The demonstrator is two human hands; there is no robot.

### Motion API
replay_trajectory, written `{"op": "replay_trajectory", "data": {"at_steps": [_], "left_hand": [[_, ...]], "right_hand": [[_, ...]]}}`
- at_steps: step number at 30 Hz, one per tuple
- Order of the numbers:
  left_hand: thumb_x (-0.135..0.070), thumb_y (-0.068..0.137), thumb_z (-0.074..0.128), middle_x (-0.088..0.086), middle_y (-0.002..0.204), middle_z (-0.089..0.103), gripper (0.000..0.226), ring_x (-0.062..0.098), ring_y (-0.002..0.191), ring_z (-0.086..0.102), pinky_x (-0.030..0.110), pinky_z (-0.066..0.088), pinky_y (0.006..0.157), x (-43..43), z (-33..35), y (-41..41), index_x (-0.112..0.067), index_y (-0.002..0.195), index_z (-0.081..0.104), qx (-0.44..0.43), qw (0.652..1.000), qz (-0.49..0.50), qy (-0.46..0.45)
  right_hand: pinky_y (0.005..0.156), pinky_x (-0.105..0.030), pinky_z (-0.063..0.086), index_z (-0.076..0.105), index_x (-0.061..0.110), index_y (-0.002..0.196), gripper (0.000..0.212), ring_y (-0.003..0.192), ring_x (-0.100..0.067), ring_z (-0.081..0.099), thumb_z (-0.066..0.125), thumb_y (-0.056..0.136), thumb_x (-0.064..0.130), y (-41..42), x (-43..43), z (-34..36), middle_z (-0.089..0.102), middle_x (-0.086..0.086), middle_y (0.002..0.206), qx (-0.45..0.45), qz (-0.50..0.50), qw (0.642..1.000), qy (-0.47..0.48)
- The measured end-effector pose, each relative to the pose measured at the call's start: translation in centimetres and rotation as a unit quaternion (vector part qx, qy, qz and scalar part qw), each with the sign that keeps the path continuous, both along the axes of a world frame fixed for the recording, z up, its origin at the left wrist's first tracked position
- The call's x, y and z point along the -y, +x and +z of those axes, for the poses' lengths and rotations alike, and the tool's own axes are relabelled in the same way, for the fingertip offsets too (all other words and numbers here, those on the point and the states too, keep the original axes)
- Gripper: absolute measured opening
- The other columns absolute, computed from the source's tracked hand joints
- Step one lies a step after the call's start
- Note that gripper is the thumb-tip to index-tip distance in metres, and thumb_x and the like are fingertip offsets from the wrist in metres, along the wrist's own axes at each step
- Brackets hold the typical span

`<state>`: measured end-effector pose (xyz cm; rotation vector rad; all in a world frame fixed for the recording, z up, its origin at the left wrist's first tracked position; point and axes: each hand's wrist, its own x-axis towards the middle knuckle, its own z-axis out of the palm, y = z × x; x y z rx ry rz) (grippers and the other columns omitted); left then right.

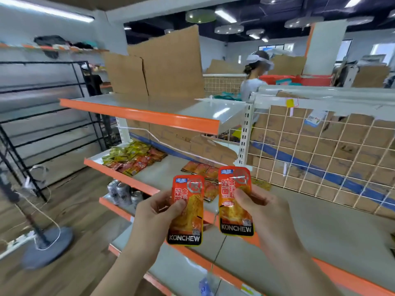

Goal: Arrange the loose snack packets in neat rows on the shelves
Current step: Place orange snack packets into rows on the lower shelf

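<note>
My left hand (156, 214) pinches an orange KONCHEW snack packet (188, 212) upright, thumb on its front. Beside it, my right hand (263, 210) pinches a second, matching packet (235, 201). Both packets hang above the front edge of the middle shelf (162, 174). On that shelf lies a loose heap of yellow, green and red packets (132, 157) at the far left. A short row of orange packets (203, 169) lies flat just behind the two held ones.
An orange-edged top shelf (139, 114) carries cardboard sheets (166, 67). A wire grid panel (320, 154) backed with cardboard stands to the right. Cans (121, 192) sit on a lower shelf. A black rack (49, 116) and a fan base (47, 246) stand left. A person (252, 77) works behind.
</note>
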<state>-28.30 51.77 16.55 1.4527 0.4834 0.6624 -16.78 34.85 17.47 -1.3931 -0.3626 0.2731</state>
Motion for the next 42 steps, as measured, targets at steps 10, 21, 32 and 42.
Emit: {"op": "replay_trajectory", "data": {"at_steps": [10,21,32,42], "left_hand": [[-0.002,0.091,0.065,0.01,0.094,0.077,0.019,0.032,0.088,0.074,0.048,0.058,0.086,-7.8,-2.0,-0.1,-0.014,0.101,0.076,-0.025,0.999,0.019,-0.007],[-0.003,0.091,0.067,-0.003,0.088,0.078,0.023,0.015,0.08,0.075,0.026,0.057,0.07,-15.6,-3.9,5.7,-0.021,0.104,0.074,-0.077,0.996,0.05,0.012],[-0.001,0.092,0.064,-0.003,0.091,0.076,0.035,0.025,0.09,0.073,0.047,0.059,0.087,-21.7,-6.5,12.9,-0.033,0.102,0.076,-0.139,0.987,0.078,0.033],[-0.001,0.097,0.058,-0.013,0.08,0.073,0.034,0.007,0.072,0.072,0.02,0.055,0.061,-26.6,-9.9,16.3,-0.033,0.093,0.07,-0.13,0.991,0.044,-0.008]], "right_hand": [[0.093,-0.058,0.052,0.078,0.037,0.089,0.033,0.095,-0.032,0.071,0.06,0.096,0.01,0.4,-7.4,-3.8,0.077,-0.002,0.091,0.005,-0.001,0.998,-0.057],[0.08,-0.041,0.057,0.08,0.03,0.08,0.022,0.073,-0.016,0.068,0.074,0.087,0.01,7.1,-14.9,-6.2,0.074,0.005,0.074,-0.028,0.011,0.997,-0.071],[0.065,-0.026,0.027,0.061,-0.016,0.093,0.028,0.061,-0.033,0.042,0.072,0.086,0.008,14.1,-21.2,-8.3,0.054,-0.034,0.077,-0.033,-0.021,0.994,-0.101],[0.062,-0.031,0.031,0.063,-0.004,0.073,0.024,0.064,-0.018,0.046,0.07,0.089,0.012,16.2,-26.4,-10.4,0.054,-0.02,0.065,-0.049,-0.022,0.985,-0.163]]}}
